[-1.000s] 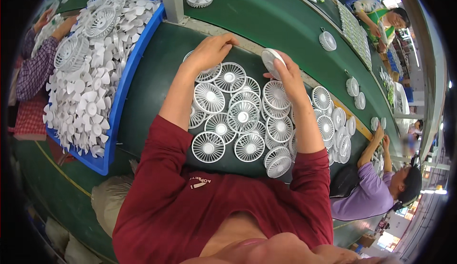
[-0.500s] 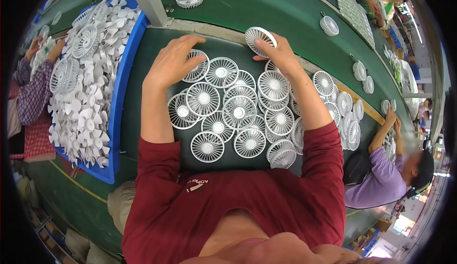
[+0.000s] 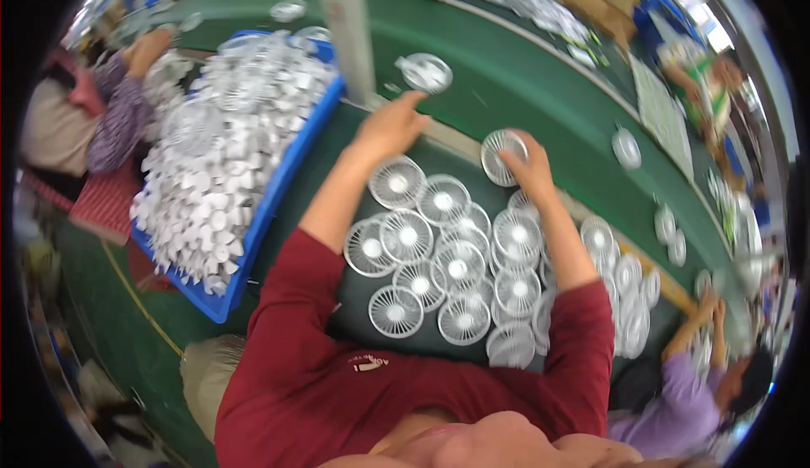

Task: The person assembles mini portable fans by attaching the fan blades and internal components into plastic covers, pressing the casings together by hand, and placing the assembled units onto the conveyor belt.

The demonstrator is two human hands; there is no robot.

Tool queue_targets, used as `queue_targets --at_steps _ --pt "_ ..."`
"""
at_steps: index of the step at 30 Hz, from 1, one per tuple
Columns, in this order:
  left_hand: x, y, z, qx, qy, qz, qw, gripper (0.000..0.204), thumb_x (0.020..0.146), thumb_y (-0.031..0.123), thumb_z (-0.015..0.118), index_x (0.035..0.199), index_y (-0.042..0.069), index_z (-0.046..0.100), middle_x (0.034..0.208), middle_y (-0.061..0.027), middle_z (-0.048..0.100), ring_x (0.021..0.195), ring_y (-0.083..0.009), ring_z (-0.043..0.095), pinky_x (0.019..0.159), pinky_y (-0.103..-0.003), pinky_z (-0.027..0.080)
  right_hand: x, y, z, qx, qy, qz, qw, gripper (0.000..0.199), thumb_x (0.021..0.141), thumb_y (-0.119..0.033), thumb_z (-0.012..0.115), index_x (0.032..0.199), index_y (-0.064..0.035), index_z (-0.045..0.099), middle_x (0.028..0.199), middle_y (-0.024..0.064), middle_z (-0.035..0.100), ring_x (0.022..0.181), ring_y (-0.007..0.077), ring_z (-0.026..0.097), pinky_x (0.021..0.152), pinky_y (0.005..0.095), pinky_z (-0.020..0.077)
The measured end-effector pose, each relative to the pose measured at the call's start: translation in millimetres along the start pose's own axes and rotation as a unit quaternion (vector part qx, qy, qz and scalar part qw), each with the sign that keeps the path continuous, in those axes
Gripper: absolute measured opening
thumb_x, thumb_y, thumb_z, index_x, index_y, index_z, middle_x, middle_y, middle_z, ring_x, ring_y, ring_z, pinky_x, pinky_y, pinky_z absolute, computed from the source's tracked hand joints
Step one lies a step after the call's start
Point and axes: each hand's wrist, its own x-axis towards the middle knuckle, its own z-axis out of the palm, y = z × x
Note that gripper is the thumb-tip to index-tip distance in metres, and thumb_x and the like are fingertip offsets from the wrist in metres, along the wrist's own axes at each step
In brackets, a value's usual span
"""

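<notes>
Several round white fan grilles (image 3: 439, 261) lie spread and overlapping on the dark green bench in front of me. My right hand (image 3: 521, 162) grips one white fan grille (image 3: 499, 153) by its edge, lifted at the far side of the spread. My left hand (image 3: 390, 128) reaches forward past the grilles, fingers apart and holding nothing, just beyond the nearest grille (image 3: 396, 182). Both arms wear dark red sleeves.
A blue tray (image 3: 278, 183) heaped with white fan parts stands to my left. A grey post (image 3: 346, 29) rises behind it. More grilles ride the green belt (image 3: 540, 88) beyond. One person sits at far left, another in purple (image 3: 675, 400) works at lower right.
The view has swung right and blurred. My left hand has moved forward off the grilles toward the post. My right hand still holds its grille, now a little lower and nearer the pile.
</notes>
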Motion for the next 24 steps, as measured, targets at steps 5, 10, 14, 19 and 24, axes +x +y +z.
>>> queue_targets --at_steps 5,10,14,19,24 --pt "70.0 -35.1 22.2 0.327 -0.022 0.068 0.942 0.045 0.094 0.044 0.049 0.121 0.01 0.062 0.113 -0.0224 0.063 0.11 -0.0431 0.057 0.088 -0.051 0.05 -14.5 -23.8 11.9 -0.119 -0.051 -0.099 0.987 0.057 0.077 -0.008 0.069 0.132 -0.006 0.054 0.129 0.0186 0.056 0.121 0.0373 0.05 0.105 0.0438 0.0389" --pt "95.8 -41.4 40.4 0.191 0.053 -0.072 0.978 0.039 0.086 0.033 0.063 0.103 -0.001 0.067 0.103 -0.021 0.067 0.098 -0.0375 0.064 0.084 -0.045 0.053 -37.1 -32.4 7.7 -0.182 -0.13 -0.143 0.964 0.07 0.074 -0.018 0.077 0.136 -0.0068 0.048 0.141 0.0265 0.044 0.127 0.0431 0.041 0.106 0.0484 0.0362" --pt "99.2 -38.4 52.4 0.088 0.114 -0.05 0.988 0.022 0.079 0.015 0.065 0.097 0.003 0.062 0.094 -0.0202 0.067 0.095 -0.0361 0.065 0.081 -0.047 0.052 -29.9 -22.2 2.2 -0.187 -0.136 -0.094 0.968 0.073 0.069 -0.019 0.082 0.133 -0.0086 0.051 0.142 0.0273 0.041 0.127 0.045 0.041 0.105 0.0499 0.0371" --pt "84.0 -46.2 52.5 0.099 0.105 -0.028 0.989 0.019 0.085 0.011 0.059 0.1 0.003 0.051 0.088 -0.021 0.067 0.088 -0.0392 0.065 0.076 -0.05 0.049 -20.0 -31.3 -1.0 -0.184 -0.176 -0.069 0.965 0.076 0.065 -0.017 0.084 0.133 -0.0083 0.05 0.139 0.0246 0.046 0.125 0.0411 0.046 0.104 0.0469 0.039" --pt "42.0 -15.7 51.7 -0.15 0.216 0.031 0.964 0.021 0.09 0.016 0.06 0.103 0.001 0.055 0.092 -0.0163 0.068 0.089 -0.0301 0.067 0.077 -0.039 0.051 -18.1 -77.7 -16.4 -0.041 -0.034 -0.146 0.988 0.083 0.061 -0.007 0.083 0.136 -0.0047 0.047 0.133 0.0189 0.052 0.121 0.0369 0.051 0.103 0.0433 0.0405"
